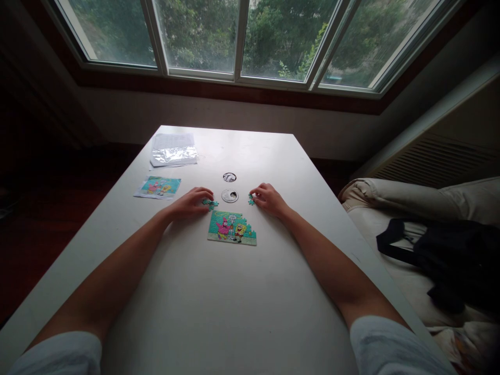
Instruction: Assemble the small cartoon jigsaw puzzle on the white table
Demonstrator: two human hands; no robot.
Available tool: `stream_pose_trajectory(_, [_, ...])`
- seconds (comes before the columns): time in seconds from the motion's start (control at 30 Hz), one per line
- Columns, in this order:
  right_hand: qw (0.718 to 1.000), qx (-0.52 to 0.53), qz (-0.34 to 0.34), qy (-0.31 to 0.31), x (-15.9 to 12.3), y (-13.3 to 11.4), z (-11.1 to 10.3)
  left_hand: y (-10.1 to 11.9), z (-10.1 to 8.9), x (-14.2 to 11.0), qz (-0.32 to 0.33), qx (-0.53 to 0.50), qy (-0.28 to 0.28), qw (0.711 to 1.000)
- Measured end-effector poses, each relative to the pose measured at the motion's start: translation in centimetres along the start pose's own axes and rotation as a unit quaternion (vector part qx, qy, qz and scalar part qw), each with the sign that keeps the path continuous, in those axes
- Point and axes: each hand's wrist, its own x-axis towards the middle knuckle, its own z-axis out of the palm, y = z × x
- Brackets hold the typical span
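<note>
A jigsaw puzzle (pixel 230 227) with pink, yellow and teal cartoon figures lies on the white table, its upper right corner stepped and lacking pieces. Left of it and a little farther off, my left hand (pixel 193 201) has its fingers and thumb curled round a small cluster of teal puzzle pieces (pixel 212 204). On the other side, my right hand (pixel 269 198) pinches at a teal puzzle piece (pixel 250 200) with thumb and fingertips. The fingers partly cover the pieces at both hands. Both hands are apart from the assembled puzzle.
A printed picture sheet (pixel 159 186) lies left on the table (pixel 219 302), with papers and a clear plastic sleeve (pixel 174 151) behind it. Two round grommets (pixel 229 196) sit between the hands. Right of the table, a dark bag (pixel 449 255) rests on a pale sofa (pixel 414 198).
</note>
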Motion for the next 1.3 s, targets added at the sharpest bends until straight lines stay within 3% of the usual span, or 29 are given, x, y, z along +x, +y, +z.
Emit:
stream_pose_trajectory(0.27, [1.0,-0.003,0.001,0.005,0.0,-0.2,0.1,0.7,1.7,0.5,-0.02,0.07,0.064,0.995])
stream_pose_trajectory(0.63, [1.0,-0.014,0.002,0.006,-0.1,-0.1,0.3,1.3,2.5,0.6,-0.053,0.141,0.095,0.984])
stream_pose_trajectory(0.97, [1.0,-0.018,0.002,0.008,0.0,0.0,0.5,1.4,2.6,0.7,-0.006,0.151,0.059,0.987])
stream_pose_trajectory(1.3, [1.0,-0.012,0.01,-0.003,0.0,-0.5,0.2,1.2,2.7,0.7,-0.029,0.138,0.083,0.987])
